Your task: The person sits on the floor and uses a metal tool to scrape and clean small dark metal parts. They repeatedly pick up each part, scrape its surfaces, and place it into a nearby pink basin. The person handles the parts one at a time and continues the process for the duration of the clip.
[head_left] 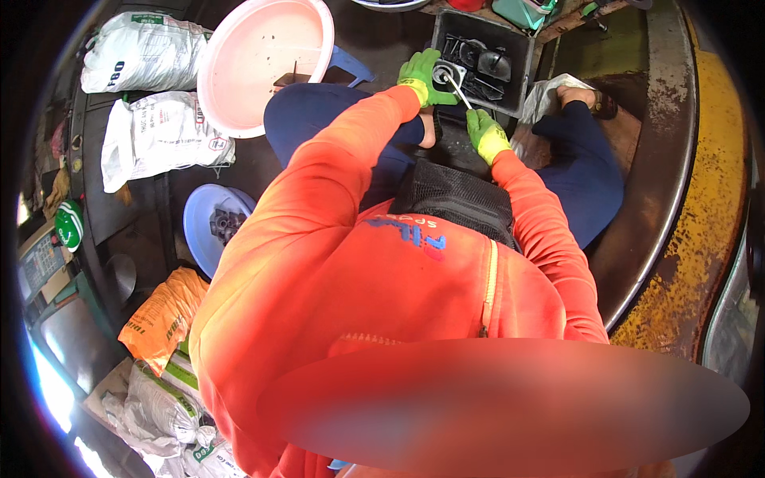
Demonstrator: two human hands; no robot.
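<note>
Printed lettering point(418, 233) stands on the orange sweatshirt point(335, 275), white sacks point(159, 135) and orange bag point(171, 309).

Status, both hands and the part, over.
Left hand holding metal part. Right hand gripping rod, its tip at the part's round opening. Bin of dark parts close by.

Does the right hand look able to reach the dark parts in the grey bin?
Likely yes: the right hand is close to the open-topped grey bin, where many dark parts lie uncovered, though the thin rod it holds may hinder.
</note>
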